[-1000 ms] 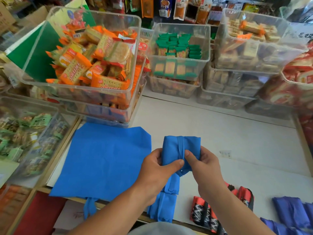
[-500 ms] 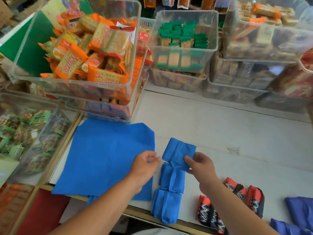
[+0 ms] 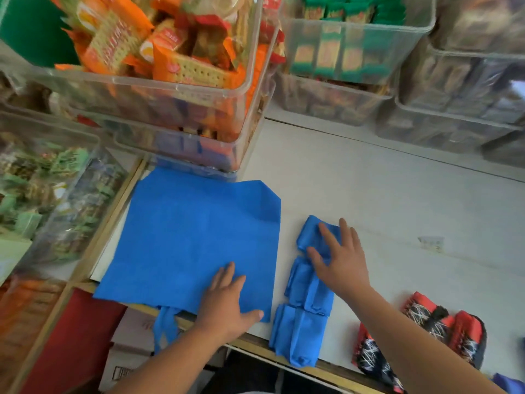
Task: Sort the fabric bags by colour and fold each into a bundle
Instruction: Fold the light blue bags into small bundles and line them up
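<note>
A flat blue fabric bag [image 3: 187,240] lies spread on the white counter [image 3: 397,223], its handles hanging over the front edge. My left hand [image 3: 227,302] rests flat on its near right corner, fingers straight. Right of it, three folded blue bundles form a column: the far bundle [image 3: 308,234], the middle one [image 3: 301,282] and the near one [image 3: 295,334]. My right hand [image 3: 341,260] presses on the far bundle with fingers spread. Red-and-black patterned bundles [image 3: 420,336] lie at the front right.
Clear plastic bins of snack packets crowd the back and left: orange packets [image 3: 159,52], green packets [image 3: 349,44], more bins at the right [image 3: 468,89]. A glass case [image 3: 48,200] stands at the left. A purple-blue fabric corner [image 3: 508,382] shows at bottom right.
The bundle I held in both hands now lies at the far end of the blue column. My left hand has moved onto the flat blue bag. The camera has tilted down.
</note>
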Available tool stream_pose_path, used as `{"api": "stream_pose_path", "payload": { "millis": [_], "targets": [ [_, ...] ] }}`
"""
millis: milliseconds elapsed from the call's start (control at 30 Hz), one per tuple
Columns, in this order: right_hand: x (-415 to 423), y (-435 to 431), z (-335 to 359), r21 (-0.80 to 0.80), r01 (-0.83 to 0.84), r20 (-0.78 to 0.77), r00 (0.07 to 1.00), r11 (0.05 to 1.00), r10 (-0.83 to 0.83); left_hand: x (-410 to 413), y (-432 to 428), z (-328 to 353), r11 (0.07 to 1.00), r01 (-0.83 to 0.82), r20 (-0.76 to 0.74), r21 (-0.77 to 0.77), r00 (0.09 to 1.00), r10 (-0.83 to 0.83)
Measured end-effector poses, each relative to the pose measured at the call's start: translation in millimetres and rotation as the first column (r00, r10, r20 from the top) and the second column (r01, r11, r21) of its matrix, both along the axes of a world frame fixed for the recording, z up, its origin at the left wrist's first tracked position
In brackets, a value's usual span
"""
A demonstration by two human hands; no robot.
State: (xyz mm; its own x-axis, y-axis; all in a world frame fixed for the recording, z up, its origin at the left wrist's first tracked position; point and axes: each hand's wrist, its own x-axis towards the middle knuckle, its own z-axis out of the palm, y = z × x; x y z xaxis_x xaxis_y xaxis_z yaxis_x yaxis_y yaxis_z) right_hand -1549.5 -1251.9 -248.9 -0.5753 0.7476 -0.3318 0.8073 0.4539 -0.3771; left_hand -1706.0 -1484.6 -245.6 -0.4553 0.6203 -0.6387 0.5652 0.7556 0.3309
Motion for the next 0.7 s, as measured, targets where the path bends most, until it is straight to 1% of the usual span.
{"api": "stream_pose_path", "payload": {
  "millis": [33,67,167,267,300,367,400,433,500,533,600,667,700],
  "targets": [
    [1.8,-6.9,-4.1,-0.015,-0.057,0.062,0.996,0.998,0.058,1.1,-3.8,-1.7,1.000,0.031,-0.027,0.004,0.999,-0.030],
    [4.4,-12.2,-9.9,-0.038,-0.077,0.090,0.993,0.996,0.080,1.9,-7.5,-4.0,0.998,0.055,-0.066,0.023,0.996,-0.054],
    [9.9,-20.5,-19.5,-0.056,-0.066,0.051,0.996,0.996,0.069,3.0,-16.3,-9.8,0.992,0.084,-0.163,0.091,0.984,-0.069],
    [15.2,-25.8,-20.3,0.090,-0.111,0.036,0.994,0.990,0.108,-1.5,-19.9,-13.6,0.991,0.073,-0.167,0.112,0.985,-0.053],
    [16.7,-28.8,-17.6,0.107,-0.137,0.052,0.990,0.985,0.132,-4.7,-20.1,-15.6,0.987,0.059,-0.177,0.149,0.984,-0.032],
    [19.5,-35.4,-16.4,0.111,-0.207,0.084,0.977,0.972,0.198,-12.4,-19.6,-19.1,0.963,0.014,-0.219,0.269,0.975,0.047],
    [19.6,-38.1,-14.9,0.106,-0.222,0.097,0.972,0.969,0.212,-16.3,-19.4,-20.7,0.949,-0.025,-0.213,0.315,0.972,0.096],
    [18.8,-39.5,-12.4,0.099,-0.223,0.110,0.971,0.970,0.212,-20.5,-18.3,-20.7,0.942,-0.070,-0.193,0.329,0.971,0.140],
    [14.0,-39.6,-5.1,0.057,-0.185,0.104,0.978,0.981,0.179,-30.5,-15.0,-11.3,0.940,-0.170,-0.118,0.297,0.970,0.213],
    [10.4,-40.1,0.4,0.029,-0.165,0.083,0.983,0.986,0.162,-36.2,-15.5,-5.1,0.925,-0.227,-0.068,0.304,0.963,0.259],
    [0.0,-42.5,18.3,-0.004,-0.144,-0.015,0.990,0.990,0.144,-47.9,-21.7,9.9,0.854,-0.344,0.040,0.390,0.933,0.358],
    [-15.0,-44.1,40.4,-0.034,-0.129,-0.201,0.972,0.991,0.119,-56.7,-25.2,34.2,0.805,-0.399,0.103,0.440,0.913,0.396],
    [-24.3,-44.9,57.4,-0.105,-0.112,-0.268,0.960,0.988,0.080,-58.9,-25.7,49.7,0.785,-0.412,0.125,0.463,0.907,0.402]
  ]
}}
